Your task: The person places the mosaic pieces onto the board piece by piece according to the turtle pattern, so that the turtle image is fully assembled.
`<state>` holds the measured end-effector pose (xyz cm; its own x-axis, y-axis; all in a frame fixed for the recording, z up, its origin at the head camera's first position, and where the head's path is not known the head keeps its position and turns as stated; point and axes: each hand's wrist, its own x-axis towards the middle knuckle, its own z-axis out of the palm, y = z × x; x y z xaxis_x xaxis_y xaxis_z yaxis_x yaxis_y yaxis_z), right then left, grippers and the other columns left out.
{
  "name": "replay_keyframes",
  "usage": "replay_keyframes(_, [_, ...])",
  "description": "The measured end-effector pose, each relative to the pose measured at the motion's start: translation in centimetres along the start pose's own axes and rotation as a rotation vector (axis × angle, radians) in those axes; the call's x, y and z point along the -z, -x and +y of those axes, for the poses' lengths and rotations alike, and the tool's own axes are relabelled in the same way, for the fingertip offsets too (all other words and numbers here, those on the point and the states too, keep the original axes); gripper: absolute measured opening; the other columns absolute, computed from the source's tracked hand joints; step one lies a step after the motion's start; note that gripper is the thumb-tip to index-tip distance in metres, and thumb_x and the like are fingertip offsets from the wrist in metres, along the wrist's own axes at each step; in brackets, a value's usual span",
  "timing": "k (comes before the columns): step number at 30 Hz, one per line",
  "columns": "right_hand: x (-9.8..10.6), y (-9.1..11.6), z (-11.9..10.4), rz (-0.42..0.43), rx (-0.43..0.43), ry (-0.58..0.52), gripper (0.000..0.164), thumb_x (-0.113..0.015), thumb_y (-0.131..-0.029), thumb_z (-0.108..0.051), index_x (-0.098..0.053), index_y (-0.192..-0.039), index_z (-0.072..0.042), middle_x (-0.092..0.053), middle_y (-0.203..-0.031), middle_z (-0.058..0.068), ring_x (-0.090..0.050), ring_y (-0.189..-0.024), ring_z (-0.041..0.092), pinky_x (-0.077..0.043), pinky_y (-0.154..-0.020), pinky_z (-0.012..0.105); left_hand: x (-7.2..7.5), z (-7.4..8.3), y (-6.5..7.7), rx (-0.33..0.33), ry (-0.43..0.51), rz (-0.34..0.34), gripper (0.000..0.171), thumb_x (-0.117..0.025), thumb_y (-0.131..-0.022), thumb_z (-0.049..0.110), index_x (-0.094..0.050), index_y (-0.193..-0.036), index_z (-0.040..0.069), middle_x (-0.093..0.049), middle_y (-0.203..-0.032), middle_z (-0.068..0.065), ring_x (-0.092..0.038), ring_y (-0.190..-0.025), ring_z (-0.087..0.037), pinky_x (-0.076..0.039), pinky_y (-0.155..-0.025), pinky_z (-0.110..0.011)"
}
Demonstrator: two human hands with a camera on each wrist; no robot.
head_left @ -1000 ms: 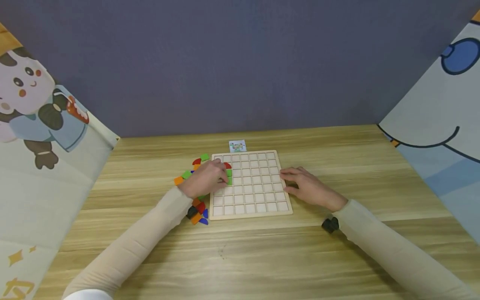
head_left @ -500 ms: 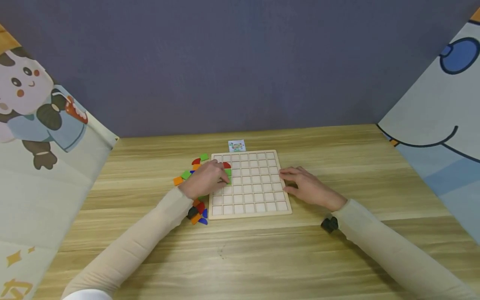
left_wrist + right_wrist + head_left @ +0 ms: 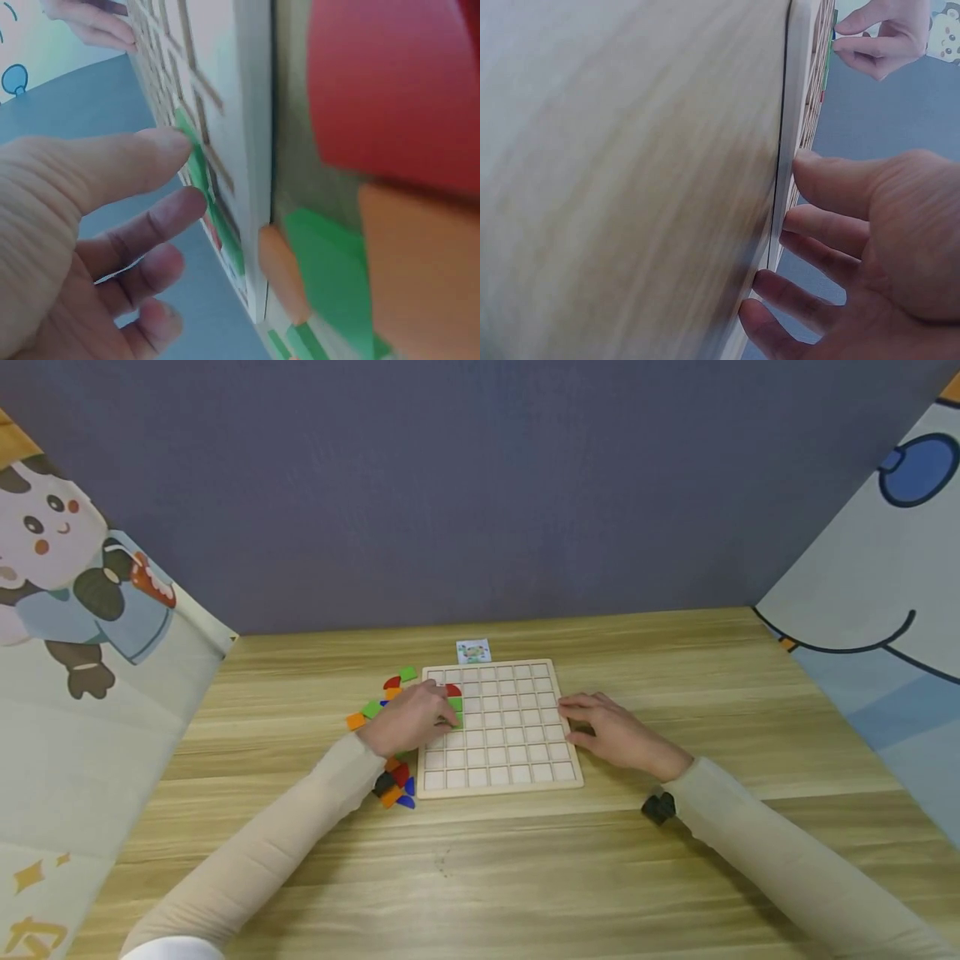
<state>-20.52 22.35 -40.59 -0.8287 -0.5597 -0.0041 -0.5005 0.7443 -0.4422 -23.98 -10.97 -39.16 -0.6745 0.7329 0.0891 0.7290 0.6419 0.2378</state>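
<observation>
A wooden grid board (image 3: 498,792) lies on the table. At its left side my left hand (image 3: 408,718) reaches over the rim, thumb and forefinger tips at a green square tile (image 3: 196,169) in the grid, seemingly on either end of it. Another green tile (image 3: 456,704) and a red curved tile (image 3: 453,691) sit just beyond in the same column. The left hand hides part of the nearby cells. My right hand (image 3: 618,735) rests its fingertips along the board's right edge, and its thumb (image 3: 817,169) touches the rim in the right wrist view.
Left of the board lie loose tiles, among them an orange square (image 3: 356,722), a green square (image 3: 408,674), a red piece (image 3: 392,682) and a blue piece (image 3: 407,802). A small picture card (image 3: 473,652) lies behind the board. A black object (image 3: 659,808) is beside the right sleeve.
Both hands keep almost the same place throughout. The whole head view shifts very slightly; the tiles and board otherwise look the same.
</observation>
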Motion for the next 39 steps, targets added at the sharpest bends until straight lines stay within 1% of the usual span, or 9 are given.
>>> replay_keyframes(6, [-0.2, -0.1, 0.2, 0.004, -0.003, 0.006, 0.052, -0.065, -0.091, -0.017, -0.047, -0.136, 0.002, -0.041, -0.142, 0.013, -0.034, -0.129, 0.034, -0.027, -0.105, 0.052, 0.8, -0.5, 0.9, -0.05, -0.014, 0.003, 0.012, -0.075, -0.081, 0.008, -0.079, -0.091, 0.015, -0.064, -0.083, 0.002, -0.047, -0.075, -0.015, -0.04, -0.072, -0.029])
replay_keyframes(10, [-0.2, -0.2, 0.3, -0.001, -0.01, 0.004, 0.051, -0.064, -0.091, -0.018, -0.048, -0.136, 0.002, -0.04, -0.143, 0.013, -0.034, -0.13, 0.033, -0.026, -0.105, 0.052, 1.4, -1.2, 2.1, -0.015, 0.001, 0.004, 0.017, -0.077, -0.08, 0.011, -0.077, -0.097, 0.014, -0.06, -0.088, 0.001, -0.049, -0.079, -0.016, -0.043, -0.072, -0.029])
replay_keyframes(14, [-0.1, -0.1, 0.4, -0.002, -0.015, 0.001, 0.051, -0.064, -0.092, -0.017, -0.048, -0.136, 0.002, -0.04, -0.143, 0.012, -0.033, -0.13, 0.033, -0.025, -0.106, 0.052, 2.1, -2.2, 3.7, 0.043, 0.032, 0.015, 0.025, -0.078, -0.079, 0.014, -0.075, -0.104, 0.012, -0.061, -0.096, 0.001, -0.048, -0.085, -0.016, -0.045, -0.074, -0.029])
replay_keyframes(22, [0.0, 0.0, 0.3, -0.003, -0.019, -0.006, 0.051, -0.064, -0.092, -0.018, -0.048, -0.136, 0.002, -0.04, -0.143, 0.013, -0.034, -0.129, 0.034, -0.03, -0.104, 0.052, 2.6, -4.0, 7.6, 0.024, 0.075, -0.033, 0.03, -0.077, -0.081, 0.018, -0.073, -0.11, 0.017, -0.062, -0.108, 0.003, -0.043, -0.087, -0.013, -0.043, -0.069, -0.026])
replay_keyframes(26, [-0.1, 0.1, 0.2, 0.004, -0.013, 0.001, 0.051, -0.064, -0.091, -0.016, -0.048, -0.135, 0.003, -0.04, -0.142, 0.014, -0.034, -0.129, 0.035, -0.022, -0.106, 0.054, 2.2, -3.8, 9.1, 0.018, 0.14, -0.072, 0.034, -0.078, -0.079, 0.022, -0.072, -0.113, 0.02, -0.06, -0.116, 0.004, -0.041, -0.097, -0.013, -0.042, -0.08, -0.031])
replay_keyframes(29, [0.0, 0.1, 0.1, 0.01, -0.005, -0.001, 0.051, -0.065, -0.091, -0.016, -0.048, -0.135, 0.003, -0.041, -0.142, 0.015, -0.034, -0.129, 0.036, -0.019, -0.107, 0.055, 1.8, -3.4, 10.0, -0.023, 0.173, -0.084, 0.036, -0.079, -0.077, 0.023, -0.072, -0.113, 0.021, -0.059, -0.121, 0.004, -0.04, -0.104, -0.015, -0.039, -0.087, -0.035])
replay_keyframes(31, [0.0, 0.1, 0.0, 0.012, -0.003, -0.001, 0.05, -0.065, -0.091, -0.016, -0.049, -0.135, 0.003, -0.041, -0.142, 0.015, -0.035, -0.129, 0.036, -0.021, -0.107, 0.055, 1.5, -3.1, 10.5, -0.038, 0.174, -0.089, 0.036, -0.078, -0.078, 0.025, -0.072, -0.113, 0.021, -0.058, -0.123, 0.004, -0.039, -0.107, -0.016, -0.04, -0.085, -0.035])
replay_keyframes(36, [-0.1, 0.1, 0.1, 0.01, -0.008, 0.002, 0.051, -0.065, -0.091, -0.018, -0.049, -0.135, 0.001, -0.041, -0.142, 0.014, -0.035, -0.129, 0.035, -0.029, -0.104, 0.053, 1.1, -2.9, 11.1, -0.063, 0.144, -0.063, 0.032, -0.079, -0.078, 0.025, -0.073, -0.109, 0.021, -0.058, -0.122, 0.003, -0.041, -0.109, -0.019, -0.04, -0.087, -0.034])
replay_keyframes(39, [-0.2, 0.0, 0.1, 0.007, -0.007, -0.003, 0.051, -0.064, -0.092, -0.018, -0.048, -0.136, 0.001, -0.041, -0.143, 0.013, -0.034, -0.129, 0.035, -0.028, -0.104, 0.053, 1.0, -2.9, 11.2, -0.077, 0.113, -0.021, 0.03, -0.08, -0.077, 0.024, -0.075, -0.105, 0.019, -0.06, -0.118, 0.001, -0.043, -0.109, -0.019, -0.036, -0.094, -0.039])
